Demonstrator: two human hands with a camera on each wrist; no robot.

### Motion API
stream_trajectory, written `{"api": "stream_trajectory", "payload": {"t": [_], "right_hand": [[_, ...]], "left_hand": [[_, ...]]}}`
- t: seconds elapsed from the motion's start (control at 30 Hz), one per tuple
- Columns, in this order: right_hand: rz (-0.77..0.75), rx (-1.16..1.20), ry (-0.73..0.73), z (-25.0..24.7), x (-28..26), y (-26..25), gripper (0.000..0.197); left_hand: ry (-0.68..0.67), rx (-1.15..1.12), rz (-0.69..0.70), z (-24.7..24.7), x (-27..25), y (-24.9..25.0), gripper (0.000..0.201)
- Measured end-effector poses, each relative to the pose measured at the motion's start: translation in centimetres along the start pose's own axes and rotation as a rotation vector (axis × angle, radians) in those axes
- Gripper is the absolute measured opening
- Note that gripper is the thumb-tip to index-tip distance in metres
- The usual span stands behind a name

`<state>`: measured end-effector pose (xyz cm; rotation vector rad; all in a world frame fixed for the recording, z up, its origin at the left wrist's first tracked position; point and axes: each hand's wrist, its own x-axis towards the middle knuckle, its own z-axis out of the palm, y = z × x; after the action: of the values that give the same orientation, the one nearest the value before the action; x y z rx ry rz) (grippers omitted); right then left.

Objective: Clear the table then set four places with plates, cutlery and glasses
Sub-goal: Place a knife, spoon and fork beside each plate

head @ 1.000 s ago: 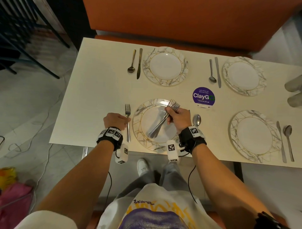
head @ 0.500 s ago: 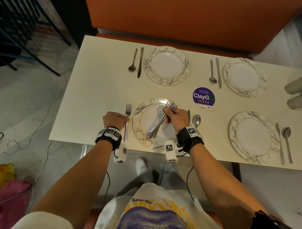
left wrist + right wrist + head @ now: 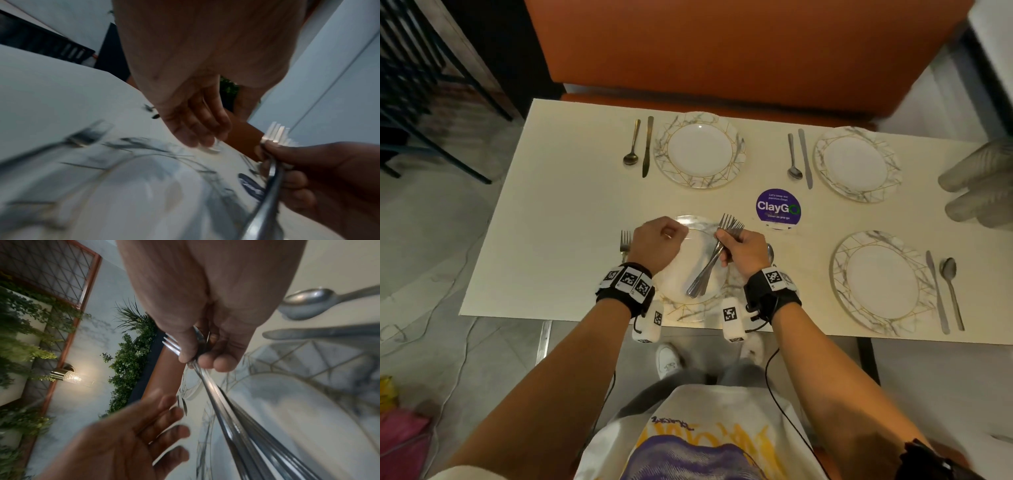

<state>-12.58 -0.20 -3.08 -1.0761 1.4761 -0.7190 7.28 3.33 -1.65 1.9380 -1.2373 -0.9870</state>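
Note:
My right hand (image 3: 739,250) grips a bundle of forks (image 3: 709,270) over the near-left plate (image 3: 688,308), tines pointing away; the right wrist view shows its fingers (image 3: 205,356) curled round the handles (image 3: 242,426). My left hand (image 3: 657,245) hovers over that plate's left rim with relaxed fingers (image 3: 201,129) and holds nothing. It also shows as an open palm (image 3: 144,426). One fork (image 3: 625,240) lies on the table left of this plate, partly hidden by the left wrist. A spoon (image 3: 770,253) lies to the plate's right, mostly hidden.
Three more plates stand at far left (image 3: 700,178), far right (image 3: 856,192) and near right (image 3: 881,322), each with a knife and a spoon beside it. Clear glasses (image 3: 979,185) lie at the table's right edge. A purple sticker (image 3: 778,207) marks the middle. An orange bench (image 3: 722,51) stands behind.
My left hand has let go of the fork left of the plate and moved right, over the plate, toward the right hand. The right hand still holds the forks.

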Motion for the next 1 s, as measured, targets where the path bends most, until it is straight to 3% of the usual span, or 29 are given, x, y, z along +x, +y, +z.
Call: {"api": "stream_trajectory", "payload": {"t": [0.1, 0.17, 0.37, 0.67, 1.0], "right_hand": [[0.001, 0.004, 0.028, -2.9, 0.0, -0.4, 0.025], [0.013, 0.021, 0.051, -5.8, 0.3, -0.3, 0.024], [0.019, -0.017, 0.069, -14.1, 2.0, 1.1, 0.037], [0.086, 0.105, -0.041, -25.8, 5.3, 2.4, 0.025], [0.135, 0.106, -0.112, -31.4, 7.3, 3.8, 0.024]], "left_hand": [[-0.262, -0.103, 0.008, 4.4, -0.5, 3.6, 0.017], [-0.316, -0.147, 0.003, 7.5, -0.9, 5.8, 0.017], [-0.338, -0.236, -0.070, 15.0, -1.3, 10.4, 0.019], [-0.355, -0.354, -0.224, 26.1, -0.9, 15.9, 0.007], [-0.219, -0.214, -0.351, 29.4, -1.6, 14.2, 0.014]]}}
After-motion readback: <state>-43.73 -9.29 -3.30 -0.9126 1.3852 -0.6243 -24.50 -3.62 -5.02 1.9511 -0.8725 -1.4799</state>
